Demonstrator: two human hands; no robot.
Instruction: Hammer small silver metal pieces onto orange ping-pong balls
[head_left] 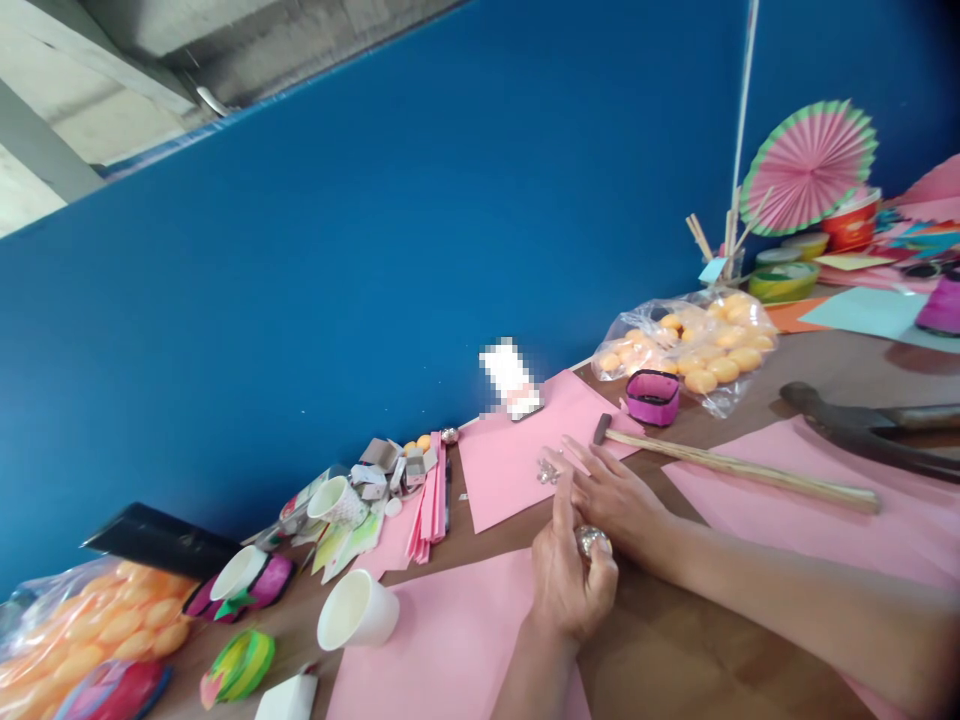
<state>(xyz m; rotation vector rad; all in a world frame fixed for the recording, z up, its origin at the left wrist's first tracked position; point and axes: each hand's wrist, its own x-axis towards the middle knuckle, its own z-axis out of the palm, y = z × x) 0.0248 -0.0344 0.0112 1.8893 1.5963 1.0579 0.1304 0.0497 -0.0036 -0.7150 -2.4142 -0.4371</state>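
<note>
My left hand (568, 580) is curled around a shiny silver ball (592, 541), which shows beside the thumb, with the index finger stretched forward. Just beyond it, my right hand (615, 498) reaches over a pink paper sheet (495, 480), fingers extended and apart. Close to those fingertips lie small shiny silver pieces (548, 470), whose kind I cannot make out. A hammer with a wooden handle (742, 470) rests to the right, its head near my right fingers. Another pink sheet (442, 640) lies partly under my left hand and forearm.
A white paper cup (358, 610) is tilted at the left. Bags of orange balls stand left (112, 625) and right (697, 345). A purple band (652, 397), a large dark tool (847, 425), small boxes (390, 465) and a pink paper fan (810, 168) surround the work area before a blue wall.
</note>
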